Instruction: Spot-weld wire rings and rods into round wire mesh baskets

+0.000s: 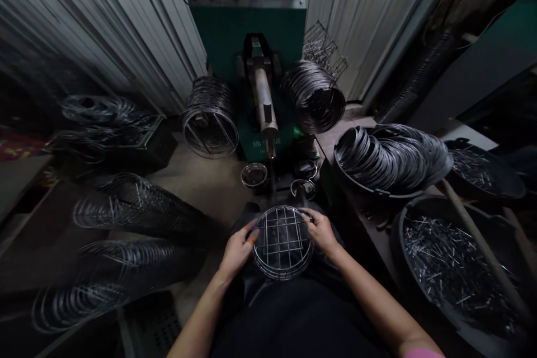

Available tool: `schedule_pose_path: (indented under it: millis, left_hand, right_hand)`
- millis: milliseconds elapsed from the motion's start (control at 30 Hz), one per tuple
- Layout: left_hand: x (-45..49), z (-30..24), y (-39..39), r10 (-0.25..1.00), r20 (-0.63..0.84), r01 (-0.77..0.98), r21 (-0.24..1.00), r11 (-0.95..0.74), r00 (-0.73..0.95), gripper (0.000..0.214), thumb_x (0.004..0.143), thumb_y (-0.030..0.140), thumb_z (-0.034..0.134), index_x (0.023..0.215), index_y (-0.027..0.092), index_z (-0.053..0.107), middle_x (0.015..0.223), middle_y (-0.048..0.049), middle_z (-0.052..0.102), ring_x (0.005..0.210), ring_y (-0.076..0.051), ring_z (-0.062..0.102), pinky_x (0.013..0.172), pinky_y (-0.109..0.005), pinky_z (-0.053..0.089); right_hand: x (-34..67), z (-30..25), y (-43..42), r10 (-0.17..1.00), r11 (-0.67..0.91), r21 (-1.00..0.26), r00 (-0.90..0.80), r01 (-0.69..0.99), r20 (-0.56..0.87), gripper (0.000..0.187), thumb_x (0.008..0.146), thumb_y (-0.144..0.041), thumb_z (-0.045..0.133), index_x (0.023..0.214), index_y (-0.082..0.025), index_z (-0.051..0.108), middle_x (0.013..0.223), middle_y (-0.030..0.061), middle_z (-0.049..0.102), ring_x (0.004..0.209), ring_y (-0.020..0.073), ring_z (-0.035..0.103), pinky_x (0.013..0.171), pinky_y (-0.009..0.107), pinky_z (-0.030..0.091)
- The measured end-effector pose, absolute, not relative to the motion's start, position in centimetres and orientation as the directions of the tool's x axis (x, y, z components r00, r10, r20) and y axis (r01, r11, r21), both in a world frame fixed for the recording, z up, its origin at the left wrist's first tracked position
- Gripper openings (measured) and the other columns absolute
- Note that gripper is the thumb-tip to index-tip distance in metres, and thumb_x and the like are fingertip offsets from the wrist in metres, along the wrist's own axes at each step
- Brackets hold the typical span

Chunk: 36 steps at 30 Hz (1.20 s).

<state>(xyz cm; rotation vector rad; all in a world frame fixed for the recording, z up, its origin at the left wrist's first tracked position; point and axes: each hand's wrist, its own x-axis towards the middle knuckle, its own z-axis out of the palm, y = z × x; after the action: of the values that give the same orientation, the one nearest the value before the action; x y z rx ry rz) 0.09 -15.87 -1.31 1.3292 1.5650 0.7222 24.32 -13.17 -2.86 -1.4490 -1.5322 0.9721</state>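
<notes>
A round wire basket [283, 227] with a square grid across its top sits low in front of my body, over my lap. My left hand [239, 251] is closed on its left rim, thumb and fingers at the wire. On the upper right rim, my right hand [319, 229] pinches the edge; a small dark piece shows by its fingertips, too dim to name. Just beyond the basket, the electrode arm [265, 106] of a green welding machine [218, 25] points down toward me. Small round bowls [254, 175] stand below the arm's tip.
Wire ring bundles hang left [210, 117] and right [314, 95] of the machine. To the right, a basin [390, 193] holds stacked rings, and a larger tub [398, 235] holds short wire pieces under a wooden stick [482, 246]. Several ring stacks [134, 207] lie at left.
</notes>
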Motion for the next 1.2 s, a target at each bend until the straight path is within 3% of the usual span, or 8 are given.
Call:
schedule_pose_path:
  millis: [467,733,867,933,1100,1200]
  left_hand:
    - [0.3,-1.9,-16.0,0.963,-0.268,0.412,0.88,0.235,0.024,0.053,0.079,0.044,0.051,0.121,0.013,0.058,0.128,-0.0091,0.055,0.123,-0.025,0.048,0.108,-0.04,0.031]
    - [0.8,-2.0,-16.9,0.973,-0.226,0.346,0.91,0.227,-0.046,0.047,0.077,0.046,0.055,0.115,0.019,0.062,0.122,-0.0066,0.062,0.118,-0.024,0.053,0.106,-0.038,0.034]
    - [0.4,-2.2,-17.8,0.985,-0.166,0.447,0.878,0.171,-0.049,0.047,0.08,0.052,0.05,0.115,0.022,0.062,0.12,-0.0073,0.062,0.117,-0.024,0.052,0.104,-0.039,0.035]
    - [-0.1,-2.1,-18.2,0.984,-0.173,0.582,0.805,0.116,0.043,0.056,0.079,0.057,0.049,0.124,0.024,0.056,0.125,-0.0096,0.057,0.12,-0.027,0.048,0.103,-0.043,0.034]
    - [-0.4,-1.8,-19.0,0.952,-0.231,0.8,0.6,-0.023,0.2,0.104,0.061,0.068,0.063,0.144,0.02,0.023,0.138,-0.0194,0.039,0.126,-0.037,0.036,0.1,-0.054,0.031]
    - [-0.1,-1.9,-19.2,0.952,-0.244,0.841,0.54,-0.025,0.184,0.109,0.061,0.069,0.061,0.146,0.02,0.014,0.139,-0.0205,0.036,0.127,-0.038,0.032,0.099,-0.055,0.029]
  right_hand:
    - [26.0,-2.2,-14.2,0.979,-0.178,-0.968,-0.067,0.179,-0.193,0.04,0.069,-0.039,0.066,0.102,-0.015,0.068,0.099,0.0081,0.069,0.098,0.0264,0.061,0.092,0.041,0.043]
    - [25.8,-1.9,-14.9,0.973,-0.225,-0.968,-0.032,0.11,-0.23,0.04,0.067,-0.039,0.071,0.1,-0.017,0.069,0.099,0.0064,0.069,0.099,0.026,0.06,0.094,0.042,0.042]
    - [25.9,-1.8,-15.5,0.97,-0.236,-0.967,-0.033,0.099,-0.24,0.042,0.067,-0.04,0.071,0.103,-0.02,0.068,0.105,0.0056,0.068,0.105,0.0257,0.058,0.097,0.042,0.039]
    - [25.9,-1.7,-15.8,0.969,-0.241,-0.964,-0.029,0.111,-0.245,0.043,0.067,-0.042,0.072,0.104,-0.02,0.068,0.107,0.0053,0.067,0.106,0.0259,0.057,0.098,0.042,0.039]
    - [25.8,-1.9,-16.0,0.972,-0.229,-0.965,-0.024,0.125,-0.234,0.044,0.067,-0.044,0.071,0.104,-0.02,0.068,0.106,0.0051,0.067,0.104,0.0263,0.058,0.097,0.042,0.04]
    - [25.7,-2.3,-16.1,0.975,-0.217,-0.967,-0.018,0.13,-0.222,0.044,0.068,-0.043,0.071,0.105,-0.02,0.067,0.106,0.0051,0.067,0.106,0.0264,0.057,0.097,0.042,0.039]
